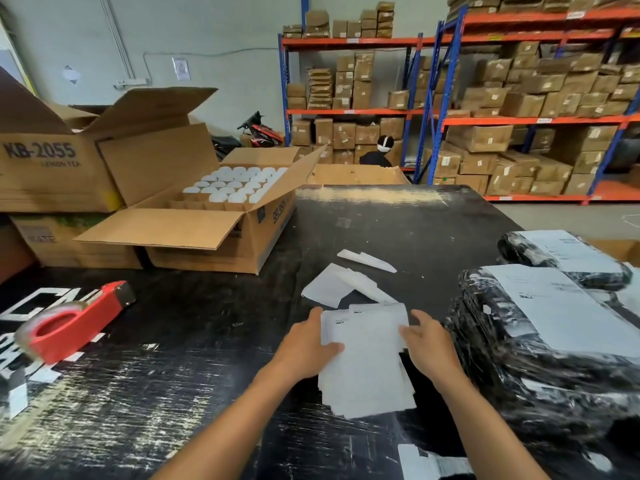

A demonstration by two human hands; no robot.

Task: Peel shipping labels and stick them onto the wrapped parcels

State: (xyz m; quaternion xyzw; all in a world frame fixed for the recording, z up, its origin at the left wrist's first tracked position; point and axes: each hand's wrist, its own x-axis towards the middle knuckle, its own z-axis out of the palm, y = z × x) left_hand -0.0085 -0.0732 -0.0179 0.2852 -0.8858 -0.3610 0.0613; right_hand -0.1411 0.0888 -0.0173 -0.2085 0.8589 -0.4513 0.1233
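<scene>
A stack of white shipping labels (pixel 367 362) lies on the black table (pixel 173 393) in front of me. My left hand (pixel 310 344) grips the stack's left edge, thumb on top. My right hand (pixel 427 344) pinches the right edge of the top sheet. At the right, black wrapped parcels are piled up: the near one (pixel 519 368) carries a white label (pixel 557 310), and so does the far one (pixel 540 258). Peeled backing papers (pixel 341 284) lie just beyond the stack.
A red tape dispenser (pixel 74 322) sits at the left of the table. An open carton (pixel 214 216) of white-lidded items stands behind, with more cartons at far left. Shelving full of boxes (pixel 519 98) fills the background, where a person (pixel 379 154) sits.
</scene>
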